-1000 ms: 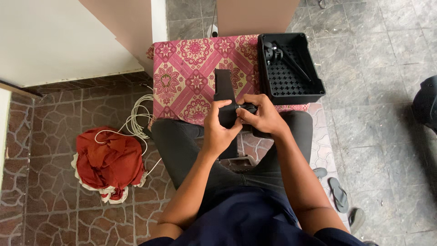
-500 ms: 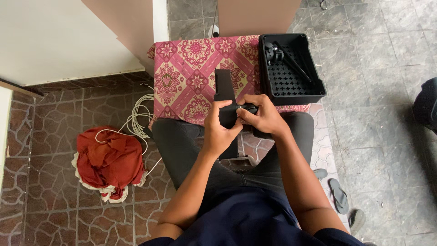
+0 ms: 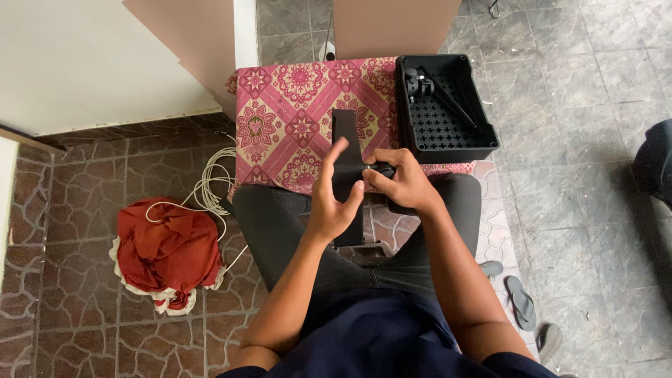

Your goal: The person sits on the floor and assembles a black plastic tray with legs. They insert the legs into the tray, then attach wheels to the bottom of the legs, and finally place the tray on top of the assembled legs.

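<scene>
I sit over a floor of two kinds: brown, irregular stone-patterned tile [image 3: 77, 210] on my left and grey square tile [image 3: 595, 140] on my right. In front of my knees stands a low table under a pink patterned cloth [image 3: 294, 112], its far edge close to a pale brown panel [image 3: 392, 24] and a white wall [image 3: 91, 63] at the upper left. On the right end of the cloth sits a black plastic tray [image 3: 483, 133] with a perforated bottom, and a small black tripod [image 3: 437, 94] lies inside it. Left of the table, a coil of white cable [image 3: 210, 185] lies on the brown tile, and near it a crumpled red cloth [image 3: 168, 252] with a pale fringe. A pair of grey sandals [image 3: 521, 301] rests on the floor by my right leg. Nothing printed is legible from here. Between my hands, above my lap and the near edge of the table, I hold a long flat black bar [image 3: 346, 150] standing roughly on end. My left hand [image 3: 332, 203] is against its near face with the fingers spread apart, index raised. My right hand [image 3: 402, 185] is closed around a small black part [image 3: 381, 168] at the bar's side, fingers together on it.
</scene>
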